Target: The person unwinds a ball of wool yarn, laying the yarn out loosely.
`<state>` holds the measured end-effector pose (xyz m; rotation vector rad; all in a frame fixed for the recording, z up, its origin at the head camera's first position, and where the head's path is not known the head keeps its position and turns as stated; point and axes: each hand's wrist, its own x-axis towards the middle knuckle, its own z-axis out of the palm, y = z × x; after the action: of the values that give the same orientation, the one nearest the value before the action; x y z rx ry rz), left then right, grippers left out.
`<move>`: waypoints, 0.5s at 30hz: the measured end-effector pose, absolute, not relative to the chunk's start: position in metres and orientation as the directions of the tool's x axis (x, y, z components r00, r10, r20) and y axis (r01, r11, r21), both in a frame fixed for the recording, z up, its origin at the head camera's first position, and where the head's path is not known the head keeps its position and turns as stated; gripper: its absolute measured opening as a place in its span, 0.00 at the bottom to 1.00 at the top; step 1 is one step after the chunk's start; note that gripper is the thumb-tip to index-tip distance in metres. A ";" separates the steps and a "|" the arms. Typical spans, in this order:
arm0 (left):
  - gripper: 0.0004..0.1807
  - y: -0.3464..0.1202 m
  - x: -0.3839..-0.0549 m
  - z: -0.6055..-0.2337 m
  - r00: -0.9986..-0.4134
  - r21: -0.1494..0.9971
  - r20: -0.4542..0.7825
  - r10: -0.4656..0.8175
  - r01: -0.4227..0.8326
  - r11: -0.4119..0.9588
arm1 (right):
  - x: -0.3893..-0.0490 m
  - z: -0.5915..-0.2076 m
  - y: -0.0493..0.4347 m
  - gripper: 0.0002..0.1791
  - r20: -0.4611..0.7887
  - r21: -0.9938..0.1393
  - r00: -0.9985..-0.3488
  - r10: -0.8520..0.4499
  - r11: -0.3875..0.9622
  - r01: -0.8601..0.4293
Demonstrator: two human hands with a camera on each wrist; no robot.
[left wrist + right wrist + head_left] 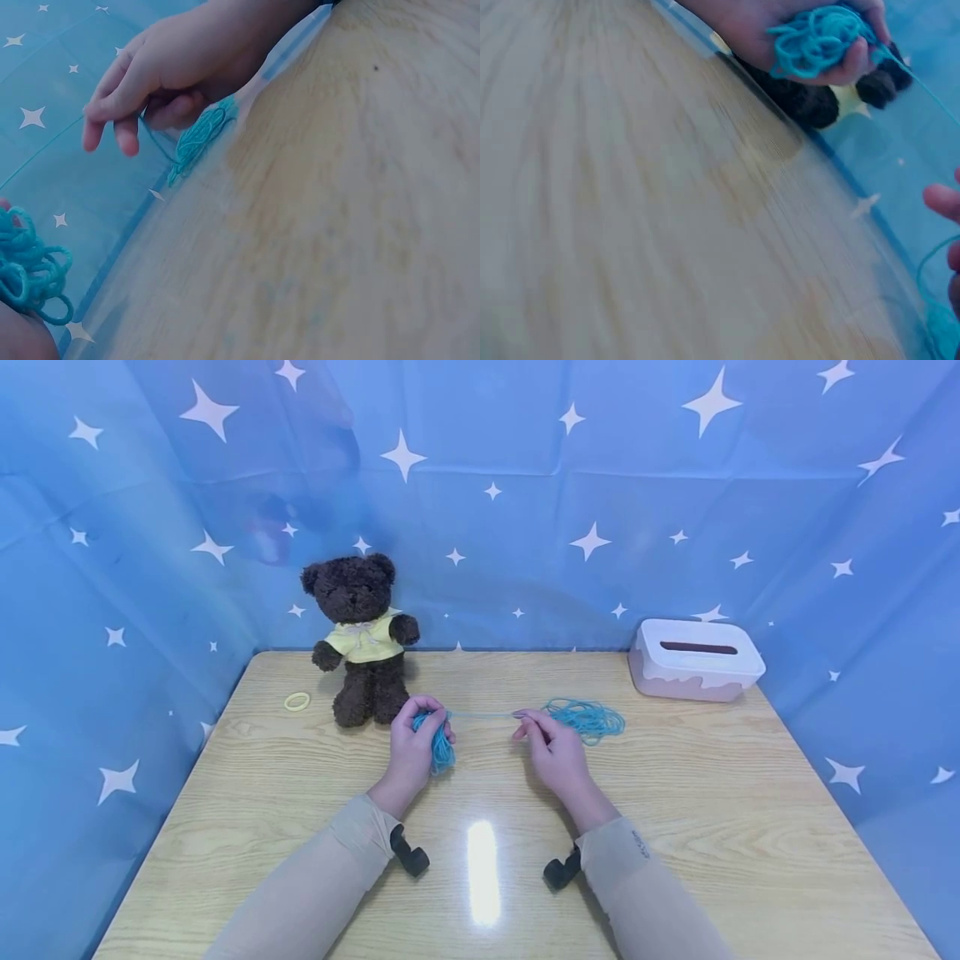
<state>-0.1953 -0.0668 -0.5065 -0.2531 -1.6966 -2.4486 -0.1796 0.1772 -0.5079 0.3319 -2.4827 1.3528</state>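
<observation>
My left hand (412, 743) grips a looped bundle of turquoise yarn (442, 755), whose loops hang out below the fingers. From that bundle a single strand (483, 715) runs taut across to my right hand (557, 752), which pinches it between thumb and fingertips. Behind the right hand a loose heap of the same yarn (596, 720) lies on the table. In the left wrist view, the strand passes through the right hand (176, 64) and down to the heap (199, 142). The right wrist view shows the bundle (821, 41) resting in the curled left hand.
A dark brown teddy bear (358, 602) in a yellow top stands behind the left hand. Left of it lies a pale yellow ring (297, 702). A white tissue box (693, 681) sits at the table's back right corner. Blue star-patterned cloth (480, 527) surrounds the wooden table (720, 810).
</observation>
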 end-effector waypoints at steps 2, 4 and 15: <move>0.04 -0.067 -0.195 -0.507 -0.975 0.913 0.221 -0.028 0.216 -0.345 | -0.180 -0.508 0.184 0.13 0.400 -0.774 -0.915 -0.041 0.520 -0.362; 0.04 -0.067 -0.196 -0.507 -0.975 0.915 0.220 -0.026 0.215 -0.340 | -0.180 -0.509 0.190 0.12 0.439 -0.766 -0.899 -0.020 0.515 -0.385; 0.04 -0.067 -0.194 -0.505 -0.976 0.920 0.216 -0.025 0.212 -0.330 | -0.184 -0.510 0.222 0.12 0.505 -0.772 -0.851 0.142 0.516 -0.372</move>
<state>-0.1941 -0.0667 -0.5046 -0.2449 -1.7248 -2.4364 -0.1837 0.2222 -0.5101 0.1872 -2.2428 1.3170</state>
